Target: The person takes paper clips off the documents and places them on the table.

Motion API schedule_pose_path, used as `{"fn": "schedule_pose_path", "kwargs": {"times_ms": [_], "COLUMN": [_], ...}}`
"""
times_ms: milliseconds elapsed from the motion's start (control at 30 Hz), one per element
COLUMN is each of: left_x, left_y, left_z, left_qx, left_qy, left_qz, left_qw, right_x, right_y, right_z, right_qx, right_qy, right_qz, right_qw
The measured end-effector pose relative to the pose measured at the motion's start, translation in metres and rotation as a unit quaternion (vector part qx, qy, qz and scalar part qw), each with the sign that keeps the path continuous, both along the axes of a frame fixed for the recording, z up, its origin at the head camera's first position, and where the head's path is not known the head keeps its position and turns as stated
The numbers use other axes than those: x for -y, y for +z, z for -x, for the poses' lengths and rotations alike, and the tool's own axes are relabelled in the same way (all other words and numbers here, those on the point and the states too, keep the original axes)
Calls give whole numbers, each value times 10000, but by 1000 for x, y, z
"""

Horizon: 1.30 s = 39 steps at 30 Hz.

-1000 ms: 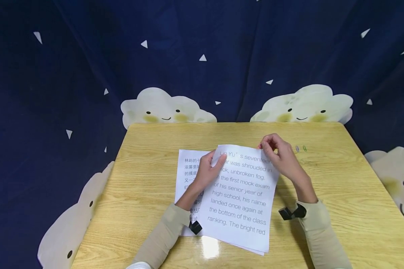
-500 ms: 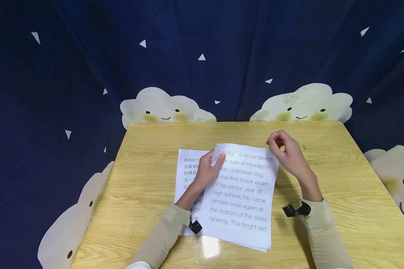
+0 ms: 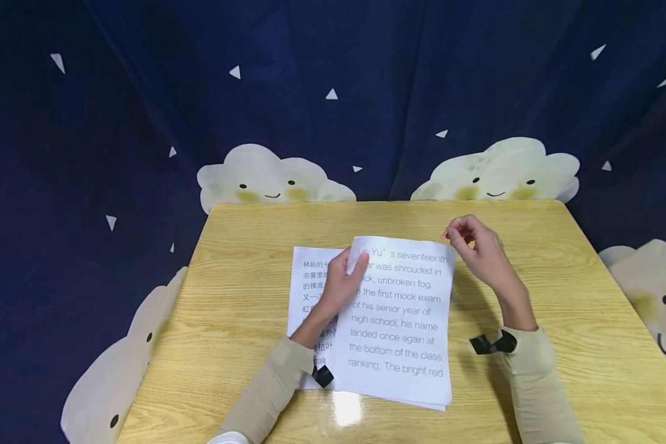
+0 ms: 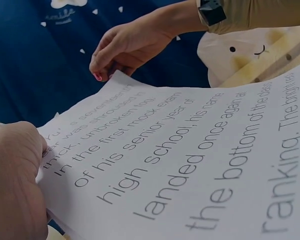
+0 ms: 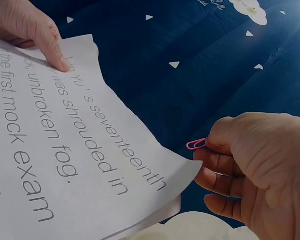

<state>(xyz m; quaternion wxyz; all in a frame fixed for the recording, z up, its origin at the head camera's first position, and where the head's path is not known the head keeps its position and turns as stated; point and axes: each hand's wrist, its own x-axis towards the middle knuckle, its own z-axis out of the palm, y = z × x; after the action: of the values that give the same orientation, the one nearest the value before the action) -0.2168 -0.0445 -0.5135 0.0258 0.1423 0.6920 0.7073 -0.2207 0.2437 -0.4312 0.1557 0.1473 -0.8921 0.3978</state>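
My left hand (image 3: 344, 283) grips the left edge of a few printed sheets (image 3: 399, 308) with English text, thumb on top. The sheets are raised at a slant over the table. Beside their upper right corner, my right hand (image 3: 480, 253) pinches a pink paper clip (image 5: 196, 144) between thumb and index finger. In the right wrist view the clip's looped end points toward the paper, apart from it, while the sheet's corner (image 5: 192, 167) comes right up to the other fingers. A lower sheet's edge shows under the top one.
Another sheet (image 3: 305, 327), printed with Chinese characters, lies on the wooden table (image 3: 244, 228), partly covered by the left hand and the raised sheets. A dark blue curtain (image 3: 311, 49) with cloud shapes hangs behind the table.
The right hand with the pink paper clip has moved right, off the papers' top edge, and now hides the clips on the table behind it. The held sheets have swung slightly.
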Motion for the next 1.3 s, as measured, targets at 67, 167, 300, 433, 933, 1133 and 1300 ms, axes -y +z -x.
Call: {"fn": "schedule_pose_path", "kwargs": {"times_ms": [67, 167, 300, 433, 933, 1133, 1300], "left_x": [0, 0, 1, 0, -3, -6, -10], "left_y": [-1, 6, 21, 27, 13, -11, -20], "left_z": [-1, -4, -12, -15, -12, -2, -1], "left_qx": [67, 65, 80, 159, 202, 159, 212], "left_qy": [57, 110, 209, 309, 405, 486, 722], "left_qz": [16, 24, 49, 176, 264, 319, 546], "left_qw": [10000, 9999, 9997, 9992, 9986, 9982, 9957], "right_x": [-1, -3, -6, -10, -30, -41, -50], "right_y": [0, 0, -1, -1, -8, -13, -19], "right_z": [-1, -1, 1, 2, 6, 9, 11], "right_qx": [10, -3, 13, 84, 524, 653, 545], "right_qy": [-1, -13, -23, -42, -48, -310, -463], "right_qz": [4, 15, 7, 1, -185, -197, -147], "right_qw": [10000, 10000, 10000, 10000, 9984, 9972, 9973]}}
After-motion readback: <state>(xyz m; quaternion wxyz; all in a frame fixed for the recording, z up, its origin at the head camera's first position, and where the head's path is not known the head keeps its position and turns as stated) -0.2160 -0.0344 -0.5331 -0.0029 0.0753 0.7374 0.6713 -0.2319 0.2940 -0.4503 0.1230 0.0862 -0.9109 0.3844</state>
